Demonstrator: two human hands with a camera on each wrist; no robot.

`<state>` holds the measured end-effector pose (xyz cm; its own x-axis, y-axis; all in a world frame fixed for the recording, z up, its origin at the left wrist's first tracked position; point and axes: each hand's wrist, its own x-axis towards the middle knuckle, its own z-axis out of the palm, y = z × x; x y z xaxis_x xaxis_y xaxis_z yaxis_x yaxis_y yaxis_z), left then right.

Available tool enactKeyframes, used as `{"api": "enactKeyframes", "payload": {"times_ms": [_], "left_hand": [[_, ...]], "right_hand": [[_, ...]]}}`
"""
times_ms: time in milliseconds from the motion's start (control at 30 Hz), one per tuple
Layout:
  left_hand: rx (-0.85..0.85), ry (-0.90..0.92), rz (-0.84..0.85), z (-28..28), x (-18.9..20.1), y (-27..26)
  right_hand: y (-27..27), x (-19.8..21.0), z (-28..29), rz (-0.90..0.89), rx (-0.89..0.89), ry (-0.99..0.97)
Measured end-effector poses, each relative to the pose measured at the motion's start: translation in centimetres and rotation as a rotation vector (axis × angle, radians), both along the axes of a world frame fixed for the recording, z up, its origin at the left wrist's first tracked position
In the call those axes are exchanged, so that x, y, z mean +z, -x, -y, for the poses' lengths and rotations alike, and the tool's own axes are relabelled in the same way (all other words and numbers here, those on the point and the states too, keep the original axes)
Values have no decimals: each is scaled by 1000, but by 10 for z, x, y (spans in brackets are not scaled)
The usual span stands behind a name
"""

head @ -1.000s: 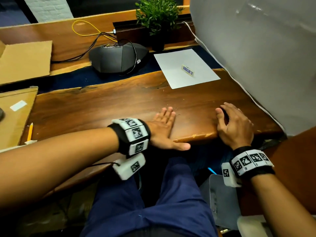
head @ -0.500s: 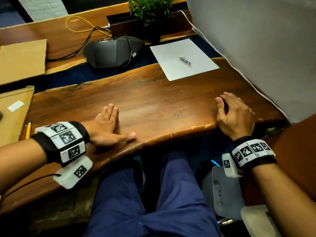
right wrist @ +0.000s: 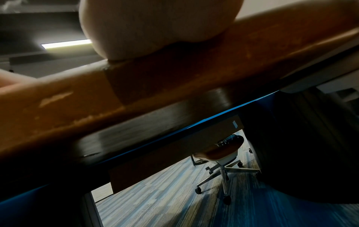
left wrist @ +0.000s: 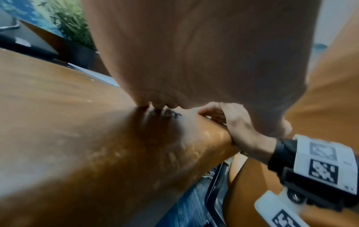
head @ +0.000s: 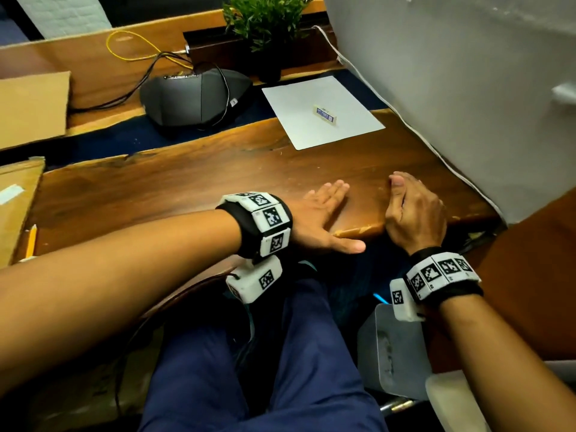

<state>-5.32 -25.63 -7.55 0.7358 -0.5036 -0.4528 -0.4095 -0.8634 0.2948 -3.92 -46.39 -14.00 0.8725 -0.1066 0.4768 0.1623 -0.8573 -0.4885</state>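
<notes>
My left hand lies flat, palm down, on the brown wooden table, fingers straight and together, thumb pointing out past the front edge. In the left wrist view its fingertips touch a small patch of dark crumbs on the wood. Just to the right, my right hand rests cupped at the table's front edge, fingers loosely curved on the top, thumb up; I see nothing in it. It also shows in the left wrist view, right hand close to the crumbs. The right wrist view shows only the hand's heel on the table edge.
A white sheet with a small label lies at the back right. A dark speaker unit with cables, a potted plant, cardboard and a pencil sit further off. A white partition bounds the right.
My left hand, which had slid far to the left along the table edge half a second ago, has swept back right, close to the right hand. The right hand stayed put.
</notes>
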Motion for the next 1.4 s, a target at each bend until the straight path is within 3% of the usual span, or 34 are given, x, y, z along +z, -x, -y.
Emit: {"api": "enactKeyframes", "payload": {"times_ms": [67,200,300,467,700,767,833,933,1233,1400], "left_hand": [[77,37,-9,-19,8,-8],[355,-112,29,-76,26,-40],[409,-204,46,-100,25,-63],[230,-248,65,-88,8,-68],[-127,-97,45,-66,0,-40],[-111,-29,19,-68,6,-39],[25,-11,29,-76,16,-49],[141,-128,74,-88,21,-67],[-117,-163,71,-19,3,-35],[-136,-28,22,-12,20,-10]], "right_hand": [[0,-1,0,11,3,-1],[-1,-3,1,48,10,5],[-2,-5,2,64,3,3],[-2,-6,2,72,9,6],[-2,-6,2,34,-4,-12],[-1,-5,1,37,-3,-14],[0,-4,1,34,-3,-9],[0,-3,1,44,-6,3],[1,-3,0,55,-21,4],[2,-1,-1,48,-18,-3]]}}
